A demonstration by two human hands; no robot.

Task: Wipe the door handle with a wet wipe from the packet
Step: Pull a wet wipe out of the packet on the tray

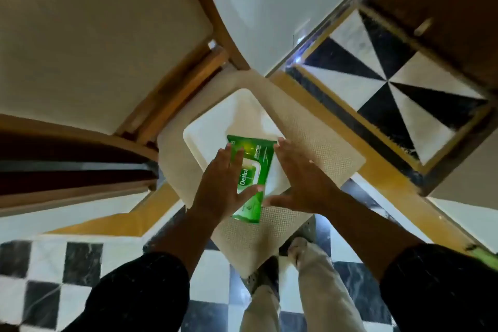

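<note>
A green Dettol wet wipe packet (254, 167) lies lengthwise across a white tray (215, 121), its near end overhanging onto a beige textured mat (312, 140). My left hand (218, 183) is palm down over the packet's left edge, fingers spread and thumb resting across its white lid. My right hand (301, 178) hovers spread at the packet's right edge, thumb near its lower corner. Neither hand is closed around it. A brown door (442, 8) at the upper right carries a small pale fitting (422, 26); I cannot tell whether this is the handle.
The mat covers a small stand above a black-and-white checkered floor (377, 83). Wooden frames and cream panels (94, 35) fill the left and top. My trouser legs and shoes (296, 250) are directly below the stand.
</note>
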